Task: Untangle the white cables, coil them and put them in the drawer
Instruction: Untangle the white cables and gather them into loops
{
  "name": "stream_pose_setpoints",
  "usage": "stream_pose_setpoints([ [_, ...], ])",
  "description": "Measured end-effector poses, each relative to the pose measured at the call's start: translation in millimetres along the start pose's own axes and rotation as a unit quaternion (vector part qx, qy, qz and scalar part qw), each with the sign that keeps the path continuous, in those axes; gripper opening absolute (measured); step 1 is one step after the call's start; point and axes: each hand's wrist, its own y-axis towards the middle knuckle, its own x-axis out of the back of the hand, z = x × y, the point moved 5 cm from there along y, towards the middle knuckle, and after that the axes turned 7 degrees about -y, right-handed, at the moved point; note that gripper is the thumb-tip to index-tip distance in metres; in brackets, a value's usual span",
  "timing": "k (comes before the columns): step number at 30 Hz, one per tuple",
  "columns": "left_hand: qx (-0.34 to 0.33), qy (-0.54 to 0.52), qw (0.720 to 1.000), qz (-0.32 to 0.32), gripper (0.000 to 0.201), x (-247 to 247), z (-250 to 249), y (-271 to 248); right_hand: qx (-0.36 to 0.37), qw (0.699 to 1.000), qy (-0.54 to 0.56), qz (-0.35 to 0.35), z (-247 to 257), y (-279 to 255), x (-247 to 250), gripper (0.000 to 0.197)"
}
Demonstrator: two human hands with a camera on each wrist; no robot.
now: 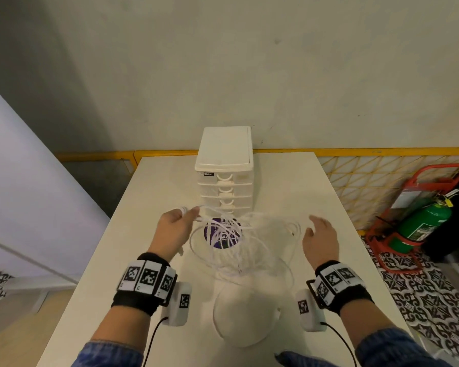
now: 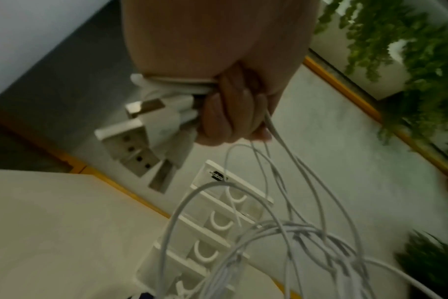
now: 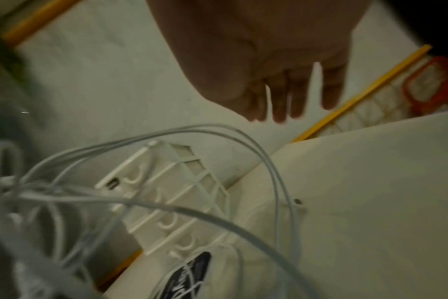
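A tangle of white cables [image 1: 231,242] hangs in loops above the white table [image 1: 149,207], in front of a white drawer unit [image 1: 224,178] whose drawers all look closed. My left hand [image 1: 174,226] grips a bunch of the cable ends; in the left wrist view its fingers [image 2: 230,113] curl round the strands, with several USB plugs [image 2: 146,125] sticking out beside them. My right hand [image 1: 319,239] hovers to the right of the tangle with straight spread fingers [image 3: 281,101], holding nothing. Cable loops [image 3: 192,212] pass below it.
A round purple and white object [image 1: 221,234] lies on the table under the cables. A white rounded object [image 1: 245,311] sits near the front edge. Right of the table stand a yellow mesh fence [image 1: 376,181] and a green extinguisher [image 1: 421,221] in a red stand.
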Motion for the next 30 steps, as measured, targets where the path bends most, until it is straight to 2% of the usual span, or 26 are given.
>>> stream_pose_setpoints([
  [1,-0.007,0.009,1.0,0.026,0.036,-9,-3,-3,0.085,0.994,0.038,-0.063,23,-5,11,0.033],
  [2,-0.013,0.008,0.999,0.048,0.032,-17,-5,-6,0.167,0.979,0.08,-0.088,49,-13,19,0.031],
  [3,-0.017,0.0,0.998,0.066,0.03,-24,-8,-9,0.236,0.962,0.12,-0.06,74,-22,23,0.027],
  [4,-0.021,-0.007,0.997,0.079,0.028,-30,-11,-12,0.285,0.947,0.146,0.001,94,-31,20,0.022],
  [6,-0.03,-0.013,0.994,0.1,0.024,-37,-16,-16,0.33,0.922,0.16,0.123,118,-44,6,0.018],
  [8,-0.038,-0.013,0.99,0.134,0.013,-41,-19,-21,0.343,0.913,0.133,0.176,123,-48,-9,0.026],
  [10,-0.042,-0.008,0.986,0.163,0.015,-44,-17,-25,0.361,0.91,0.044,0.198,122,-49,-21,0.04],
  [13,-0.045,0.015,0.984,0.173,0.016,-41,-12,-28,0.347,0.909,-0.114,0.203,121,-47,-26,0.038],
  [16,-0.037,0.011,0.985,0.168,0.011,-35,-4,-24,0.335,0.914,-0.155,0.167,122,-45,-22,0.036],
  [19,-0.038,0.019,0.979,0.199,0.007,-40,-1,-26,0.342,0.891,-0.257,0.154,126,-48,-24,0.042],
  [21,-0.032,0.008,0.977,0.21,0.006,-44,-2,-29,0.342,0.887,-0.27,0.15,127,-50,-25,0.038],
  [23,-0.019,-0.034,0.981,0.191,0.013,-42,-4,-29,0.335,0.911,-0.185,0.156,126,-50,-22,0.031],
  [26,0.015,-0.068,0.993,0.097,0.032,-27,2,-16,0.3,0.945,0.036,0.128,121,-44,-7,0.019],
  [28,0.027,-0.041,0.998,0.034,0.041,-17,12,-5,0.265,0.948,0.147,0.092,118,-39,3,0.014],
  [30,0.021,0.022,1.0,0.0,0.043,-13,23,1,0.226,0.946,0.228,0.051,117,-35,15,0.009],
])
